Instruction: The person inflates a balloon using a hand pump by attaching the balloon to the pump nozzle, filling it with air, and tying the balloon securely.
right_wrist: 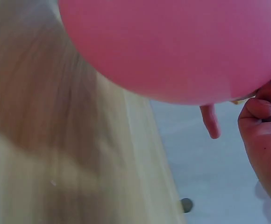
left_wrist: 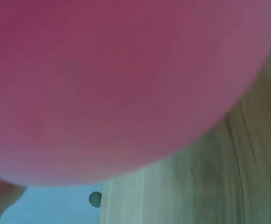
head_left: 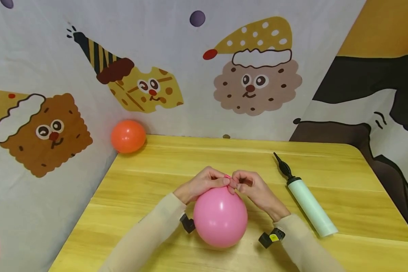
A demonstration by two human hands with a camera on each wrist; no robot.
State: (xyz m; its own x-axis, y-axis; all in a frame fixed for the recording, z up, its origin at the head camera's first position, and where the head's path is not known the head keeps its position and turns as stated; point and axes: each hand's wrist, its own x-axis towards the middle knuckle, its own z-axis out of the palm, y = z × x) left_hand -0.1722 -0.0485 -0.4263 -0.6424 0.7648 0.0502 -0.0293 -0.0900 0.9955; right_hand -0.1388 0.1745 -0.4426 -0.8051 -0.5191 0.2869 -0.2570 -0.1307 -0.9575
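Note:
A round, inflated pink balloon (head_left: 221,219) is between my forearms, its neck end facing the far side of the table. My left hand (head_left: 205,183) pinches the neck between thumb and fingers, and a bit of pink rubber (head_left: 227,176) shows above the fingertips. Right beside it, the right hand (head_left: 256,190) has its thumb and curled fingers at the same neck; the fingertips of both hands meet there. The balloon (left_wrist: 126,93) fills most of the left wrist view. In the right wrist view, the balloon (right_wrist: 177,51) hides part of the fingers.
To the right on the wooden table (head_left: 139,189) lies a pale green hand pump (head_left: 311,206) with a black nozzle. An orange balloon (head_left: 128,136) is at the far left corner, against a cloth backdrop (head_left: 197,56) printed with cartoon biscuits and cheese.

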